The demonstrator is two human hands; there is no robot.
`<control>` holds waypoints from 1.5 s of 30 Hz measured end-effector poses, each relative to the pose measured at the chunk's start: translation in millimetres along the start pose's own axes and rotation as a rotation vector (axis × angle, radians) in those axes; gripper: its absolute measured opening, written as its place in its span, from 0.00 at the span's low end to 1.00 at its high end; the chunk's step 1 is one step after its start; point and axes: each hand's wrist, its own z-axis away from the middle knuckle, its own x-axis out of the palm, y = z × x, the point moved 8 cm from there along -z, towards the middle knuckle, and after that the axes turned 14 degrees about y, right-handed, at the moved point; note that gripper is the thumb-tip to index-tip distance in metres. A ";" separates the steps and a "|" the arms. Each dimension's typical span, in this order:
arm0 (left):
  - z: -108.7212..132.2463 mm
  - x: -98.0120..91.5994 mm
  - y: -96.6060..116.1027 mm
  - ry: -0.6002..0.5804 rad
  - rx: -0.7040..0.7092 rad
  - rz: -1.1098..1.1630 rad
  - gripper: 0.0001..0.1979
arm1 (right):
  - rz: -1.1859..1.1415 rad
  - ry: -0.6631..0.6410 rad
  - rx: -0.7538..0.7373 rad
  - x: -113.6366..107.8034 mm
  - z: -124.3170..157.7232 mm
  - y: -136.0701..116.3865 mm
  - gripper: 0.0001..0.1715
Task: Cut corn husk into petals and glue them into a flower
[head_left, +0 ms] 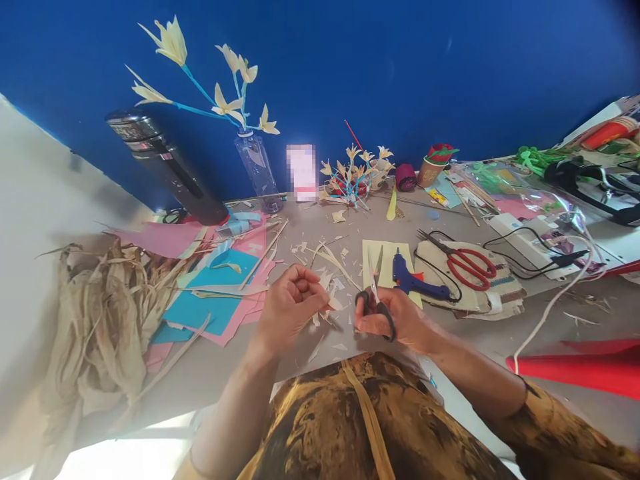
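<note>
My left hand [295, 303] is closed in a pinch above the table. A small, pale, pointed piece of husk [334, 303] shows at its fingertips, partly hidden by the fingers and blending with the scraps behind. My right hand [393, 313] has its fingers through the dark handles of a pair of scissors [374, 270]. Their blades point away from me, slightly apart, with nothing visible between them. Pale offcuts [333, 257] and thin strips lie scattered on the table beyond and between my hands.
Dried husks [95, 320] and blue paper [220, 287] lie left. A blue glue gun [417, 283] and red-handled scissors [473, 267] lie right, near a power strip [525, 243] with cables. Behind stand a dark flask [170, 170], a flower-filled bottle [257, 167] and small flowers [355, 177].
</note>
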 end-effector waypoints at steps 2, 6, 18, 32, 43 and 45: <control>2.3 4.3 1.4 0.006 0.029 -0.017 0.13 | -0.059 0.067 -0.062 5.2 -3.8 -9.8 0.18; 6.2 6.4 3.5 -0.003 0.035 -0.029 0.10 | -0.148 0.136 -0.110 15.4 -8.5 -19.1 0.18; 9.6 -3.1 -17.1 0.182 -0.015 0.297 0.12 | -0.210 0.229 -0.161 22.1 -14.4 -26.4 0.14; 10.9 -12.6 -21.7 0.118 -0.032 0.395 0.15 | -0.198 0.214 -0.140 42.4 -21.2 -30.1 0.18; 11.4 -15.9 -39.2 0.097 -0.251 0.674 0.17 | -0.478 0.046 -0.067 63.7 -22.8 -29.8 0.24; 10.8 -18.8 -39.4 0.130 -0.228 0.668 0.17 | -0.456 0.082 -0.125 62.0 -22.9 -29.3 0.23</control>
